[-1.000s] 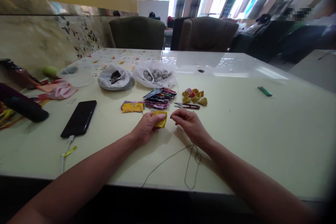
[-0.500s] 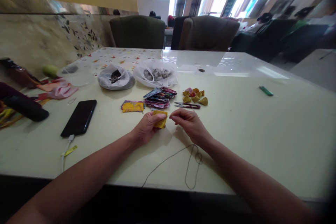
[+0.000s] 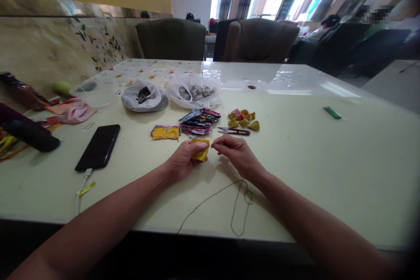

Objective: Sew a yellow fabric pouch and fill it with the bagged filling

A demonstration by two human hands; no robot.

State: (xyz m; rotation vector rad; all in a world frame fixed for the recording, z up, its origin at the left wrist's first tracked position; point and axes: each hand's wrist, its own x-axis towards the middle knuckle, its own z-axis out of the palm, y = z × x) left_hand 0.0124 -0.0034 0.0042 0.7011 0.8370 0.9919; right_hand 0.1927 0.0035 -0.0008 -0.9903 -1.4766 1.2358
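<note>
My left hand (image 3: 183,159) is closed on a small yellow piece of cloth (image 3: 201,151), thumb on top. Just right of the cloth, my right hand (image 3: 232,151) pinches its fingertips together; whatever is between them is too small to make out. A long dark thread (image 3: 234,210) lies looped on the table below my hands. Beyond them are thread snips (image 3: 234,131) with a dark red handle, a pile of patterned cloth pieces (image 3: 198,122), a small stack topped with yellow cloth (image 3: 166,133), and several small stitched yellow cloth pouches (image 3: 244,119).
On the table (image 3: 311,175) stand two white plastic bags, one with dark bits (image 3: 143,98), one with greyish filling (image 3: 193,94). A phone (image 3: 99,148) on a cable lies left. Further left are a pink cloth (image 3: 74,111) and bottle (image 3: 24,94); a green object (image 3: 332,112) lies right.
Hardly anything differs. Both hands hold nearly the same pose, and the view has shifted very slightly.
</note>
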